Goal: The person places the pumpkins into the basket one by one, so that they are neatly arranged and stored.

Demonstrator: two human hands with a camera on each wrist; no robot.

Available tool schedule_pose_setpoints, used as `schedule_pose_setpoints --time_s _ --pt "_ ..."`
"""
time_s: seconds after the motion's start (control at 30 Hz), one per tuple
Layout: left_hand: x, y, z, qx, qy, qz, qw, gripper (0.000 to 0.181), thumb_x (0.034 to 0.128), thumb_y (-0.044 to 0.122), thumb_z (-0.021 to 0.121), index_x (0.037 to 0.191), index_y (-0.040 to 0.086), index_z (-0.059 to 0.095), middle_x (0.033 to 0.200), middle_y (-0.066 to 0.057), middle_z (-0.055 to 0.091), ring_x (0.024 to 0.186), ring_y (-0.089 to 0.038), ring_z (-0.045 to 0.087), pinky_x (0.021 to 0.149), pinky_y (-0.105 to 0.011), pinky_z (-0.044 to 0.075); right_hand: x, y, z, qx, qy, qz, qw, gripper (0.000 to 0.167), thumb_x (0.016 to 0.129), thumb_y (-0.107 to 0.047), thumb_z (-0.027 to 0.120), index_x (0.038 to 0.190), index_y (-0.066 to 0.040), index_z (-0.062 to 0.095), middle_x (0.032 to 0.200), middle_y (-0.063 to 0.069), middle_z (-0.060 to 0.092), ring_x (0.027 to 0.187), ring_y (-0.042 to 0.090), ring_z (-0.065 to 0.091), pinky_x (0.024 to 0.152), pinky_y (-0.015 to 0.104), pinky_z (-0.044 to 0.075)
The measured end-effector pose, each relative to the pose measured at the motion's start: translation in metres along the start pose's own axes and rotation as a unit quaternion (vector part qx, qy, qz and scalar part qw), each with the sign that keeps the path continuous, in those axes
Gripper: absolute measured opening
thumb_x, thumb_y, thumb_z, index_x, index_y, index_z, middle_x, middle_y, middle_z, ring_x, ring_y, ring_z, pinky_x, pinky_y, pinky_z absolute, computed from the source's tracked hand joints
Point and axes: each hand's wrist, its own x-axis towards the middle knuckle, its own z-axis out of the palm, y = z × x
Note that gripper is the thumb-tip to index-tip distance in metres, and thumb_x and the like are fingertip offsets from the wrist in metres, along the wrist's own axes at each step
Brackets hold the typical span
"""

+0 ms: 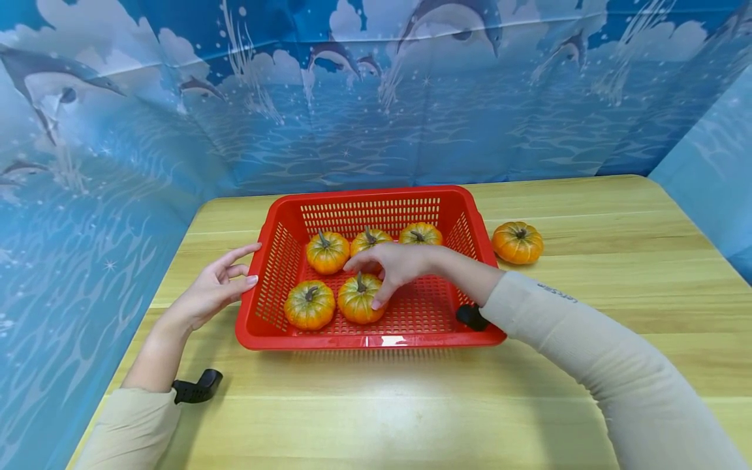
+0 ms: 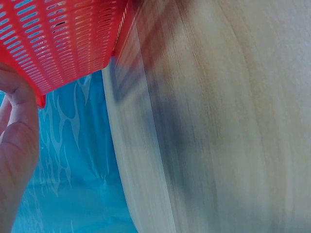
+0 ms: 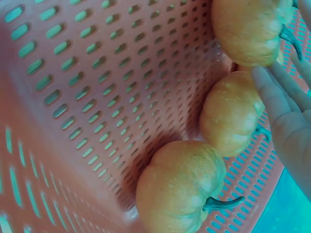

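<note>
A red slotted plastic basket [image 1: 367, 341] holds several orange-yellow pumpkins. My right hand [image 1: 405, 264] reaches over its right side, fingers and thumb curved round the front middle pumpkin [image 1: 357, 307]. The thumb lies on its right side, the fingers behind its stem. In the right wrist view the fingertips of my right hand [image 3: 286, 109] meet a pumpkin [image 3: 248, 31] at the top. My left hand [image 1: 214, 290] touches the basket's left rim with thumb and forefinger extended. The left wrist view shows part of my left hand [image 2: 19, 131] against the basket [image 2: 73, 43].
Inside the basket sit a front left pumpkin [image 1: 309, 305] and a back row of pumpkins, one at its left [image 1: 327, 252], one at its right [image 1: 420, 234]. Another pumpkin [image 1: 517, 243] stands on the wooden table [image 1: 617, 261], right of the basket. A blue dolphin-print cloth [image 1: 376, 143] hangs behind.
</note>
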Motion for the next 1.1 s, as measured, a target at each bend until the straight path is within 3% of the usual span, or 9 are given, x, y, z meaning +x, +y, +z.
schedule_pose_setpoints --time_s 0.17,0.57,0.97,1.1 --pt "0.000 0.000 0.000 -0.002 0.000 -0.003 1.0000 0.058 0.0928 -0.001 0.052 0.144 0.010 0.028 0.094 -0.004 0.059 0.084 -0.016 0.064 0.077 -0.032 0.055 -0.005 -0.005 -0.002 0.019 0.015 0.011 0.9997 0.071 0.078 -0.016 0.077 0.138 -0.004 0.042 0.138 0.015 0.044 0.126 0.026 0.042 0.097 0.040 0.043" --pt "0.000 0.000 -0.001 -0.001 -0.001 0.000 1.0000 0.058 0.0929 -0.001 0.052 0.145 0.010 0.028 0.093 -0.004 0.059 0.085 -0.016 0.064 0.077 -0.032 0.055 -0.019 -0.020 -0.020 0.056 0.060 -0.017 0.9965 0.068 0.077 -0.015 0.077 0.136 -0.005 0.044 0.136 0.013 0.045 0.124 0.032 0.042 0.098 0.044 0.043" --pt "-0.001 0.000 -0.001 -0.002 -0.002 -0.001 1.0000 0.058 0.0927 -0.001 0.052 0.145 0.010 0.028 0.094 -0.004 0.060 0.085 -0.016 0.064 0.078 -0.033 0.055 -0.048 -0.033 -0.042 0.045 0.116 -0.016 0.9920 0.066 0.078 -0.021 0.076 0.136 -0.011 0.046 0.134 0.002 0.048 0.120 0.017 0.046 0.100 0.039 0.041" --pt "0.000 0.000 -0.001 -0.001 -0.002 -0.001 1.0000 0.058 0.0928 -0.001 0.052 0.144 0.010 0.028 0.094 -0.004 0.060 0.086 -0.016 0.064 0.078 -0.033 0.055 -0.061 -0.033 -0.049 0.042 0.134 -0.022 0.9899 0.065 0.079 -0.020 0.076 0.135 -0.010 0.046 0.136 0.002 0.046 0.123 0.018 0.044 0.100 0.038 0.040"
